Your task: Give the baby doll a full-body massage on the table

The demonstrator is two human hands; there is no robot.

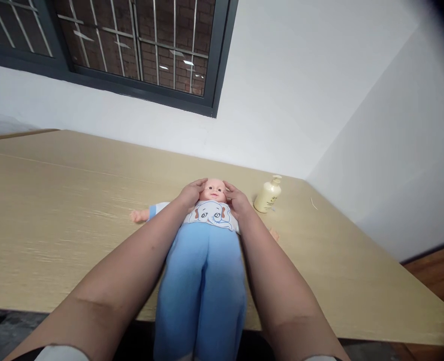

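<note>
my left hand (192, 194) + right hand (237, 199): half-curled, clasping head of doll (209, 235) between them | doll face-up on table (75, 225), legs past near edge | risk: my tugging could slide it off; right arm swinging out could tip pump bottle (268, 196)

Light wood-grain table (56, 220) spans mid-frame, running off the left edge, near edge low in the picture. Doll (203, 260) on it face up, center frame, arms spread on the surface, blue-clad legs running past the near edge at bottom center. Pale yellow pump bottle (268, 196) upright right of center; thin pale strip or mark (314, 203) farther right, can't tell which.
</note>
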